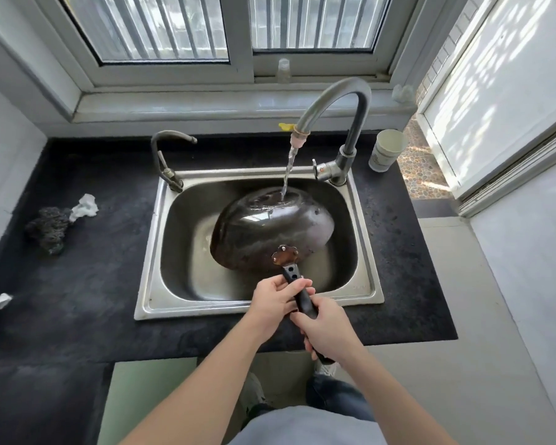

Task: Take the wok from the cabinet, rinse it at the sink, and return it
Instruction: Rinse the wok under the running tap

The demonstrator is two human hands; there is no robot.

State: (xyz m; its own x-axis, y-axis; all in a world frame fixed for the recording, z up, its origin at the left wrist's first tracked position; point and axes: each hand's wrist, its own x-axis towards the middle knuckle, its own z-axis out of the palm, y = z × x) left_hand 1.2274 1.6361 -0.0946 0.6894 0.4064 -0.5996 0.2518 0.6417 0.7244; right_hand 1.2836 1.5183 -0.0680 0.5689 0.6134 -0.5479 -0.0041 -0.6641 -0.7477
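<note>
A: Biggest first?
B: Black stone countertop [77, 284], with a rectangular stainless steel sink [154, 252] set in it.
A: Wok?
B: Dark round metal wok [270, 229] is in the basin, bottom-up and tilted. The tall grey gooseneck tap [350, 101] is running, and its water stream [288, 171] lands on the wok's outer curve, far side.
A: Hands?
B: Both are clamped on the long black handle [304, 298]. Left hand [272, 298] has its fingers curled round it nearer the wok. Right hand [326, 326] is wrapped round it just behind, handle end poking out below.
A: Small stuff?
B: White paper cup [386, 150] upright beside the tap base.
</note>
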